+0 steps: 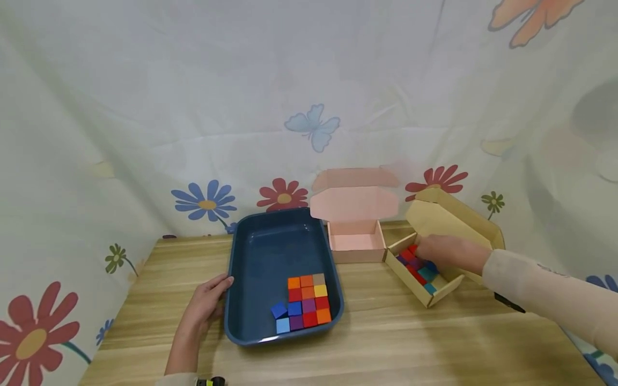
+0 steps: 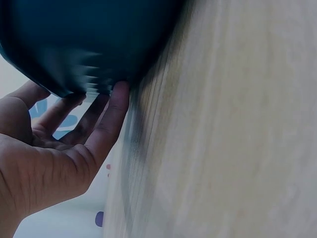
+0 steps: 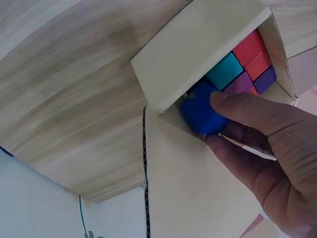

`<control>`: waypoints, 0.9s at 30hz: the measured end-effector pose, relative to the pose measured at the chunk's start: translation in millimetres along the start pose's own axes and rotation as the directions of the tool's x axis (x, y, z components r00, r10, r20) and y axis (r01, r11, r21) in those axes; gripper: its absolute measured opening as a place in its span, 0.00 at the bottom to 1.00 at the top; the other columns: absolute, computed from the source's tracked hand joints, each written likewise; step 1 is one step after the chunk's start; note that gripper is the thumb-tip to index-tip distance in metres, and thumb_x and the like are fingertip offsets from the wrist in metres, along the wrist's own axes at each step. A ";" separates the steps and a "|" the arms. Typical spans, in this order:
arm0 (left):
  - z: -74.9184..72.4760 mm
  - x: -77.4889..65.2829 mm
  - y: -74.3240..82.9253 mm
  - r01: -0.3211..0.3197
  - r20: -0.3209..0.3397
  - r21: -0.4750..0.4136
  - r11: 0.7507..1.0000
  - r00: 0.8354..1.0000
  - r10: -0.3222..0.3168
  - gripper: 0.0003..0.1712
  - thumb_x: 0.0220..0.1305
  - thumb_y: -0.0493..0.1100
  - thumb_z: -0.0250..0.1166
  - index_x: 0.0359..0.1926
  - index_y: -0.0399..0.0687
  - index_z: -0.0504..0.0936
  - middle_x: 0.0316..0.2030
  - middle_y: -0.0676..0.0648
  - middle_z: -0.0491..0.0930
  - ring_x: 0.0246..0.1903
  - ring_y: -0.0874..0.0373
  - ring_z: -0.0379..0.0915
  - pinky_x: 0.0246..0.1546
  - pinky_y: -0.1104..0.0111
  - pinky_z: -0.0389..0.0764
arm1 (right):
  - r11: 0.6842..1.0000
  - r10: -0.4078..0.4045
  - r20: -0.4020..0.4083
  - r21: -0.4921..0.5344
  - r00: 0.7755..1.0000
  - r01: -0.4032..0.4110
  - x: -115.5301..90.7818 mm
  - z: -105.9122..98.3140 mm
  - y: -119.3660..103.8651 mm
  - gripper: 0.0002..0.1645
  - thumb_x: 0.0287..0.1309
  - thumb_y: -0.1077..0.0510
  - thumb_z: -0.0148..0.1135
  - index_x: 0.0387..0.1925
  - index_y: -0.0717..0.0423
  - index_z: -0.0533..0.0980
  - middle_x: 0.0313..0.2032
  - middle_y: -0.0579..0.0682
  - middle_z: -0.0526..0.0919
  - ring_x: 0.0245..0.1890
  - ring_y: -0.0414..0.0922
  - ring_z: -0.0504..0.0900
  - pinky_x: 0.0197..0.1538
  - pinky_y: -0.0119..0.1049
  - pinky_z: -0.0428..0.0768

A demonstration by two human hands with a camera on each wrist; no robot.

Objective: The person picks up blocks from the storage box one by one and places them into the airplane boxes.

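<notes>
– What's closest, and does it have words?
– At 7 o'clock in the whole scene, a black wristband with a yellow patch (image 1: pixel 216 381). At 4 o'clock, a soft cream sleeve (image 1: pixel 536 289) with a grey mark, too small to read. The flat tan table (image 1: pixel 386 343) has wavy wood stripes.
– What does the left hand (image 1: pixel 205 301) do?
– It grips the edge of a big, shiny, dark blue tray with round corners (image 1: pixel 265 257), at the tray's 9 o'clock. The fingers are bent and the tips touch it.
– What's inside?
– Fourteen small coloured cubes (image 1: pixel 307 293), close together at the tray's 5 o'clock. They're red, orange, yellow, purple, tan and blue. One dark blue cube (image 1: pixel 279 310) sits crooked.
– And the right hand (image 1: pixel 449 253)?
– It's at the tray's 3 o'clock, reaching into an open pale yellow cardboard box (image 1: pixel 407 284). Its thumb and fingers pinch something smooth and bright blue, a blue block (image 3: pixel 200 111). It's blurry, so I can't tell if it's one block or two.
– What's around it?
– More flat-topped square blocks (image 3: pixel 225 71), red, purple and teal. The box lid leans off to 1 o'clock, and its cut edge is bumpy.
– And far away?
– At the tray's 2 o'clock, an open pink cardboard box (image 1: pixel 354 255), right beside the yellow one. Behind it hangs a wrinkly white cloth (image 1: pixel 217 69) printed with flowers and butterflies.
</notes>
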State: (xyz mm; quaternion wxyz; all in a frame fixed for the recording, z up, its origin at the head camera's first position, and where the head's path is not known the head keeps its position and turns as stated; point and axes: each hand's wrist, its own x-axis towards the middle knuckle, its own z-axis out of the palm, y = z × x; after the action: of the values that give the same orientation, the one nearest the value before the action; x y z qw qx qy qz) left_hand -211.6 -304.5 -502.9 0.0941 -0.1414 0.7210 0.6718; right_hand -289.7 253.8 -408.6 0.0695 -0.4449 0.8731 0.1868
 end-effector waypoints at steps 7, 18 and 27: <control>-0.1 0.4 1.6 -0.001 -0.001 0.000 1.000 1.000 0.001 0.40 0.75 0.52 0.61 0.77 0.36 0.60 0.72 0.31 0.63 0.55 0.56 0.75 0.50 0.57 0.85 | 0.995 0.044 0.013 -0.089 0.999 -0.043 -2.7 4.3 -8.2 0.10 0.55 0.60 0.77 0.30 0.54 0.79 0.28 0.49 0.77 0.25 0.43 0.71 0.34 0.35 0.81; 1.8 1.8 3.8 -0.019 -0.011 -0.018 1.000 1.000 0.019 0.38 0.74 0.52 0.62 0.75 0.35 0.63 0.69 0.30 0.67 0.51 0.56 0.78 0.48 0.56 0.85 | 0.999 0.025 -0.192 -0.036 0.981 -0.032 -3.3 40.2 -7.9 0.18 0.48 0.67 0.78 0.39 0.62 0.78 0.32 0.55 0.76 0.25 0.46 0.75 0.33 0.38 0.82; -0.8 -0.1 0.6 -0.010 -0.012 0.016 1.000 1.000 0.010 0.40 0.73 0.53 0.63 0.76 0.36 0.62 0.71 0.30 0.64 0.59 0.50 0.74 0.51 0.54 0.84 | 1.000 0.000 -0.276 -0.029 0.961 -0.008 -2.3 51.5 -6.6 0.19 0.46 0.70 0.77 0.39 0.61 0.76 0.31 0.55 0.75 0.25 0.47 0.77 0.32 0.38 0.82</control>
State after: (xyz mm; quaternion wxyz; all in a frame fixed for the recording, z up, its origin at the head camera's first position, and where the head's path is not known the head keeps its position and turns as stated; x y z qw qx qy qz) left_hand -211.6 -305.3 -502.2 0.0875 -0.1411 0.7275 0.6657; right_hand -285.3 272.0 -457.1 -0.0597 -0.4658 0.8723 0.1362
